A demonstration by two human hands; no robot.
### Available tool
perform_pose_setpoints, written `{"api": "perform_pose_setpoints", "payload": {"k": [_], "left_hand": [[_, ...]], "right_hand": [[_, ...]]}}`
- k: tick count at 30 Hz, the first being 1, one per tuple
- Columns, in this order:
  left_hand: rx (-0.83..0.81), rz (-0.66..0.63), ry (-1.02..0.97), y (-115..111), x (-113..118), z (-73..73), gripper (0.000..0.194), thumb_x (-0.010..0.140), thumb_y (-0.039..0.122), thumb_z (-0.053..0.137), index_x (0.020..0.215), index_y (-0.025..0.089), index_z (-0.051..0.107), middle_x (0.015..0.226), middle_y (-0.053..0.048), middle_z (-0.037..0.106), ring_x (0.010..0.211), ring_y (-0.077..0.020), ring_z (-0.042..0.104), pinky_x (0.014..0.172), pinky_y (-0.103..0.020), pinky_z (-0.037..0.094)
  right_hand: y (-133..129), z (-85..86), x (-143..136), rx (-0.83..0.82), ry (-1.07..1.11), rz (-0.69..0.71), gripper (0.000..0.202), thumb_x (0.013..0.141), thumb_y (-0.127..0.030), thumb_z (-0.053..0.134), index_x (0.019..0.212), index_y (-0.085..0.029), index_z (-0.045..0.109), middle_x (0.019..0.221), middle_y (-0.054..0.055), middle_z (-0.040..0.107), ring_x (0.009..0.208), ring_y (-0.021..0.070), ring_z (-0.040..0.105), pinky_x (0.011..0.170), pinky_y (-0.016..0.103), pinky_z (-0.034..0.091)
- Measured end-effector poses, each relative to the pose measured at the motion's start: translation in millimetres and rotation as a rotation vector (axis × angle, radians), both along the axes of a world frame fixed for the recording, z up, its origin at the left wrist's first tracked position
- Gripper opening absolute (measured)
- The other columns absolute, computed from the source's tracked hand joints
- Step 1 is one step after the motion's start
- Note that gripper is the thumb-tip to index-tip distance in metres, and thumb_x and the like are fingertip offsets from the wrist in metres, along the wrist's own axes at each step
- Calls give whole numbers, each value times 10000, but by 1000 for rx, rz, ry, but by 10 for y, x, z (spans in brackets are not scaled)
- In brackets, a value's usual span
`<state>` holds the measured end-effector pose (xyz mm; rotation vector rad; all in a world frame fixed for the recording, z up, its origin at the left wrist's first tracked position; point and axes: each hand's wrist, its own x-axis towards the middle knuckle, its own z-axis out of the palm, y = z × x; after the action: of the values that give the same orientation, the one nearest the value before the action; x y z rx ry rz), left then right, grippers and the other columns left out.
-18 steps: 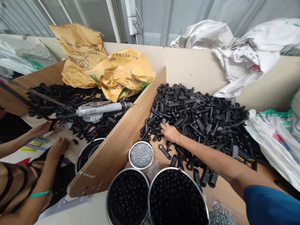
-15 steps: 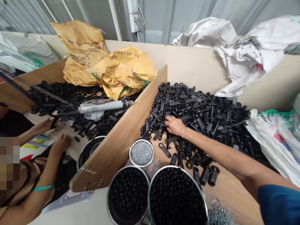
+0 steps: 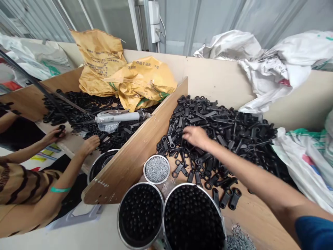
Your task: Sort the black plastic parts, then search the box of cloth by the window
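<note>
Hands of a co-worker come first, at the far left: one point(image 3: 55, 132) pinches a small black part, the other point(image 3: 90, 144) rests on a heap of black parts point(image 3: 78, 107) in the left bin. On that heap lies a grey electric screwdriver point(image 3: 118, 117), with crumpled yellow sacks point(image 3: 122, 78) behind it. A slanting wooden divider point(image 3: 140, 146) separates the bins. At its near end sit a small bowl of silver screws point(image 3: 156, 169) and two large metal bowls of black balls point(image 3: 140, 214) point(image 3: 194, 217). Further right, the wearer's right hand point(image 3: 196, 136) lies palm down on the near left edge of a big pile of black plastic levers point(image 3: 223, 128); its fingers curl into the levers, though whether they clasp one cannot be told. White sacks point(image 3: 273, 66) slump at the far right.
</note>
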<state>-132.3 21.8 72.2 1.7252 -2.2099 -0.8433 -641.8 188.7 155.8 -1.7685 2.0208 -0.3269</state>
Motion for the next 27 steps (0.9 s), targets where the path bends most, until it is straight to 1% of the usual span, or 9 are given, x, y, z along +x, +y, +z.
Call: {"api": "perform_pose_setpoints", "payload": {"k": [4,8,10,14,16,19,22,23,27], "left_hand": [[88,-19,79,-132,-280,77,711,376,829,451,688,201,574,1108,-122,591,1176,-108,362,956,-362,321],[202,-22,167,-240,-329,69,500,511,684,569,750,246,606,1081,1,601,1213,-138,375,861,-350,443],[251,3,207,-321,-286,20,294,654,537,579,631,245,607,965,40,615,1281,-220,328,674,-360,485],[370,87,242,-539,-219,-143,316,787,229,494,489,131,530,762,-23,577,1265,-316,341,512,-282,447],[411,134,253,-611,-242,-194,254,814,194,481,587,126,573,756,-32,585,1193,-309,432,527,-297,493],[457,260,268,-607,-350,-139,229,816,359,523,951,197,614,881,-48,637,998,-206,572,648,-345,543],[481,461,297,-457,-476,28,411,673,513,633,1064,419,544,923,-52,648,894,-217,610,574,-334,537],[485,528,316,-366,-511,72,395,677,539,612,1050,421,558,912,-32,647,911,-245,606,552,-332,531],[500,780,404,344,-627,-24,523,827,560,347,1107,182,576,979,-4,607,883,-261,594,597,-292,523]], "right_hand": [[312,-721,634,391,-292,87,272,614,-139,591,880,-168,640,768,38,648,755,206,601,730,328,487],[410,-1097,842,638,-618,12,432,631,-120,507,1058,-183,536,723,6,642,544,125,587,532,250,506],[400,-1167,876,699,-724,-47,461,626,-112,491,1083,-175,499,722,15,640,539,134,600,528,271,522],[389,-1217,967,743,-824,-143,477,580,-74,473,1047,-170,484,607,5,610,534,196,621,498,335,532],[403,-1217,1025,732,-837,-194,455,574,-65,465,1018,-160,482,563,5,599,522,207,618,478,335,528],[424,-1192,1102,708,-832,-274,374,571,-44,454,933,-133,489,513,20,589,503,201,608,447,302,514],[427,-1177,1153,684,-820,-351,286,564,-7,463,820,-134,486,467,0,563,466,171,581,414,248,488],[427,-1185,1165,679,-814,-378,257,566,2,473,784,-134,482,442,-17,539,437,154,560,394,220,466],[426,-1289,1187,681,-812,-461,116,637,-19,525,646,-122,475,409,-61,458,365,75,462,324,135,325]]}}
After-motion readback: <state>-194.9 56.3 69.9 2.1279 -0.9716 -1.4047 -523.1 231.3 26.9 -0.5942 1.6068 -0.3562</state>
